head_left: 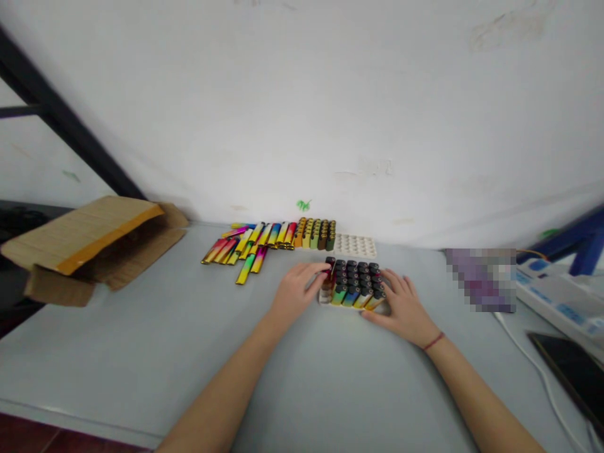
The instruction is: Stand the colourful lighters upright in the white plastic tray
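Observation:
A tray of upright lighters [355,282] with black caps and rainbow bodies stands in the middle of the grey table [141,352]. My left hand [296,294] rests against the tray's left side, its fingertips on the lighter at the far left corner. My right hand [404,307], a red string on its wrist, cups the tray's right side with the thumb along the front. Behind the tray lies an empty white holder [355,245] with round holes.
Loose rainbow lighter sleeves [250,246] lie in a row near the wall, beside a block of upright lighters [316,234]. An open cardboard box [89,245] lies at the left. A blurred purple object [481,280], a white device [557,302], a white cable and a dark slab [573,371] are at the right.

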Action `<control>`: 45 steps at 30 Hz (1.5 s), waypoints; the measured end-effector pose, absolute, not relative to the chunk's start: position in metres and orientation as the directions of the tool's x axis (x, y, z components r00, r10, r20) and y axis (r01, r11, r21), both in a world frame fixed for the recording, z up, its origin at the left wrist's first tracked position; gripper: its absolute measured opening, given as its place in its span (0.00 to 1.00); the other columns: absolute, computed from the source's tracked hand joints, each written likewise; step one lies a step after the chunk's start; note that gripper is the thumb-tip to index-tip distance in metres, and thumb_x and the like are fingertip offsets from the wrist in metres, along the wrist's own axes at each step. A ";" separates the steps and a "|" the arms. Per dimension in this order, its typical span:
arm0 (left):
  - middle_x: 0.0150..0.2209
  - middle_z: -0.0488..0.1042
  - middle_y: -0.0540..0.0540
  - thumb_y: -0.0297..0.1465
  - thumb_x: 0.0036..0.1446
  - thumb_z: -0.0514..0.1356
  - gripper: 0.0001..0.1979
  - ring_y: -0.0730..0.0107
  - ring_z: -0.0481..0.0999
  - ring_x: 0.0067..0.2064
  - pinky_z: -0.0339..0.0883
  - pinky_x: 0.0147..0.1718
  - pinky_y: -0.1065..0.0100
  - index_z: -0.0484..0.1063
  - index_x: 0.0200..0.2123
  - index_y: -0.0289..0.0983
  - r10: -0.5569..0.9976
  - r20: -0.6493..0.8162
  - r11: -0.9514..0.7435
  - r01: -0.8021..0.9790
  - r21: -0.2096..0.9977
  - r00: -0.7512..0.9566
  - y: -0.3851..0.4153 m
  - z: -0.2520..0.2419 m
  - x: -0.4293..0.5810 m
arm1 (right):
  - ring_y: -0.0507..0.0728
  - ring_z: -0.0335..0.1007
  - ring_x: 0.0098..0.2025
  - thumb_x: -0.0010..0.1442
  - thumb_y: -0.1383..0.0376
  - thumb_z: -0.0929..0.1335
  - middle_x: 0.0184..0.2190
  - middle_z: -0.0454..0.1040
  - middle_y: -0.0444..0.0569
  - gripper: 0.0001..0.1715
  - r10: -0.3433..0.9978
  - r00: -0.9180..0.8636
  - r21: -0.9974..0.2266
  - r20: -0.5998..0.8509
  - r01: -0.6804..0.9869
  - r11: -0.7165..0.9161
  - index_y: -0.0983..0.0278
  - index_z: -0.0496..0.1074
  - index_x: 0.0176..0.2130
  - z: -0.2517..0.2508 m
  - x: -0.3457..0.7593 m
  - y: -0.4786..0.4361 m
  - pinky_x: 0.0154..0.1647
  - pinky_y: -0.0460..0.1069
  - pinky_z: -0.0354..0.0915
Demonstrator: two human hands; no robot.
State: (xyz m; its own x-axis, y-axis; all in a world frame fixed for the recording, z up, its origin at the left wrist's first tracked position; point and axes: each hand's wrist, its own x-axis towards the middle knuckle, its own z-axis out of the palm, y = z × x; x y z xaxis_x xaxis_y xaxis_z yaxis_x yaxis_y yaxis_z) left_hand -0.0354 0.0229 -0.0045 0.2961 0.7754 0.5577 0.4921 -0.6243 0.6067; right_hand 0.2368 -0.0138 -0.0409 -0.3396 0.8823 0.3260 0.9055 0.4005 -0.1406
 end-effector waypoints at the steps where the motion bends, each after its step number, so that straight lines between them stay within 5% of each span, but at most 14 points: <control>1: 0.42 0.78 0.45 0.31 0.62 0.56 0.11 0.65 0.76 0.44 0.69 0.49 0.62 0.75 0.46 0.41 0.759 0.576 -0.640 0.507 0.577 0.303 0.023 -0.005 -0.035 | 0.71 0.54 0.63 0.56 0.38 0.64 0.60 0.63 0.65 0.44 0.876 -0.348 -0.154 0.335 0.897 0.415 0.66 0.64 0.58 -0.041 0.237 -0.014 0.62 0.70 0.51; 5: 0.43 0.75 0.42 0.29 0.63 0.54 0.13 0.68 0.75 0.45 0.70 0.48 0.65 0.75 0.47 0.39 0.718 0.628 -0.674 0.522 0.522 0.298 0.023 -0.005 -0.035 | 0.70 0.53 0.64 0.56 0.41 0.66 0.60 0.61 0.66 0.44 0.851 -0.377 -0.216 0.365 0.855 0.472 0.68 0.62 0.60 -0.041 0.239 -0.011 0.63 0.65 0.55; 12: 0.45 0.76 0.43 0.28 0.64 0.51 0.16 0.68 0.76 0.46 0.69 0.50 0.65 0.73 0.51 0.39 0.760 0.565 -0.645 0.489 0.588 0.323 0.020 -0.003 -0.034 | 0.69 0.51 0.67 0.56 0.43 0.67 0.63 0.60 0.62 0.47 0.874 -0.424 -0.327 0.239 0.812 0.483 0.65 0.54 0.65 -0.033 0.239 -0.005 0.64 0.70 0.49; 18: 0.45 0.77 0.43 0.31 0.64 0.51 0.18 0.66 0.76 0.45 0.68 0.48 0.65 0.69 0.55 0.39 0.796 0.513 -0.589 0.604 0.537 0.320 0.029 0.001 -0.049 | 0.68 0.52 0.66 0.56 0.44 0.67 0.63 0.61 0.61 0.45 0.880 -0.423 -0.328 0.216 0.817 0.474 0.64 0.57 0.64 -0.032 0.238 -0.006 0.65 0.70 0.46; 22: 0.45 0.77 0.41 0.31 0.62 0.52 0.15 0.57 0.73 0.46 0.64 0.47 0.57 0.76 0.47 0.38 0.888 0.460 -0.191 0.900 0.392 -0.012 0.041 0.004 -0.079 | 0.68 0.54 0.65 0.56 0.43 0.67 0.62 0.62 0.63 0.45 0.881 -0.408 -0.302 0.240 0.831 0.468 0.66 0.58 0.63 -0.037 0.240 -0.007 0.65 0.69 0.47; 27: 0.52 0.73 0.38 0.37 0.62 0.52 0.17 0.47 0.66 0.52 0.60 0.44 0.51 0.77 0.47 0.40 0.906 0.324 0.196 0.949 0.248 -0.272 0.046 0.006 -0.103 | 0.68 0.55 0.65 0.57 0.43 0.66 0.62 0.62 0.64 0.46 0.882 -0.406 -0.280 0.239 0.841 0.463 0.67 0.59 0.63 -0.040 0.242 -0.006 0.65 0.68 0.48; 35: 0.42 0.77 0.41 0.38 0.60 0.54 0.13 0.50 0.68 0.49 0.56 0.45 0.51 0.76 0.35 0.40 0.955 0.236 0.136 0.971 0.197 -0.182 0.039 0.011 -0.090 | 0.67 0.56 0.65 0.57 0.42 0.65 0.61 0.63 0.64 0.45 0.880 -0.415 -0.249 0.230 0.849 0.465 0.67 0.59 0.62 -0.036 0.238 -0.008 0.66 0.67 0.48; 41: 0.47 0.74 0.36 0.33 0.61 0.51 0.19 0.55 0.73 0.47 0.62 0.45 0.57 0.69 0.54 0.35 0.986 0.157 0.029 0.983 0.179 -0.058 0.042 0.003 -0.087 | 0.66 0.54 0.65 0.58 0.42 0.65 0.62 0.62 0.64 0.46 0.882 -0.417 -0.250 0.219 0.850 0.464 0.68 0.58 0.63 -0.033 0.237 -0.008 0.66 0.68 0.48; 45: 0.45 0.72 0.38 0.31 0.59 0.53 0.17 0.61 0.74 0.43 0.65 0.45 0.62 0.72 0.49 0.35 0.977 0.214 -0.073 0.945 0.319 0.003 0.048 -0.002 -0.091 | 0.66 0.54 0.65 0.58 0.42 0.64 0.63 0.61 0.64 0.46 0.881 -0.418 -0.250 0.222 0.849 0.466 0.68 0.57 0.63 -0.034 0.238 -0.009 0.66 0.68 0.47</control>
State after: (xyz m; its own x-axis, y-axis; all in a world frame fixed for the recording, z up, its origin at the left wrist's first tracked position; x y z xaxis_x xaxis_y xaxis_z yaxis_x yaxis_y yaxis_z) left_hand -0.0906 0.0483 -0.0024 0.0035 0.9769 0.2139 0.9449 -0.0732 0.3190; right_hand 0.2377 -0.0089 -0.0337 -0.4184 0.8807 0.2220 0.8486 0.4662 -0.2499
